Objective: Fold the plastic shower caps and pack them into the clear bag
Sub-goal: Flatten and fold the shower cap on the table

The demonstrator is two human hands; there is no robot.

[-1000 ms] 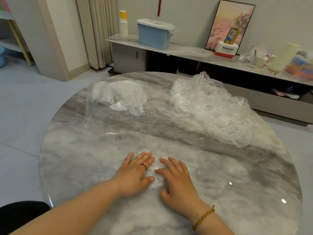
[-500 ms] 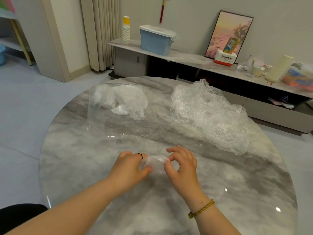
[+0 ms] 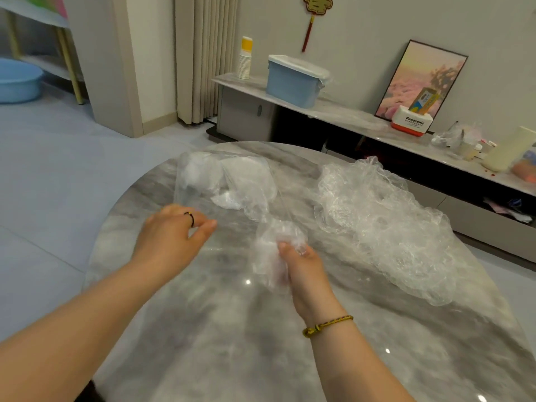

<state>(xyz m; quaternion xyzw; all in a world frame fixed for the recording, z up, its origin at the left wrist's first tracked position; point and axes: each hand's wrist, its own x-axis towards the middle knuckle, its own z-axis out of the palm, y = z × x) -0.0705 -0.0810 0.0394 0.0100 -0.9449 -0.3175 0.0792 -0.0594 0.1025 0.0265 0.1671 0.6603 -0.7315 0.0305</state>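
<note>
On the far left of the table (image 3: 261, 358), the clear bag (image 3: 188, 187) lies with white folded caps (image 3: 246, 178) inside. Its see-through near edge is hard to trace, so I cannot tell whether the curled left hand (image 3: 171, 239) pinches it. The right hand (image 3: 304, 274) grips a bunched, filmy shower cap (image 3: 275, 239) above the table's middle, beside the loose pile (image 3: 391, 221).

My right hand (image 3: 304, 274) grips a scrunched-up shower cap (image 3: 278, 236) over the marble table (image 3: 261, 343), left hand (image 3: 171, 239) is at the clear bag (image 3: 232, 181)'s near edge, and the loose pile of caps (image 3: 391, 227) is off to the right.
</note>
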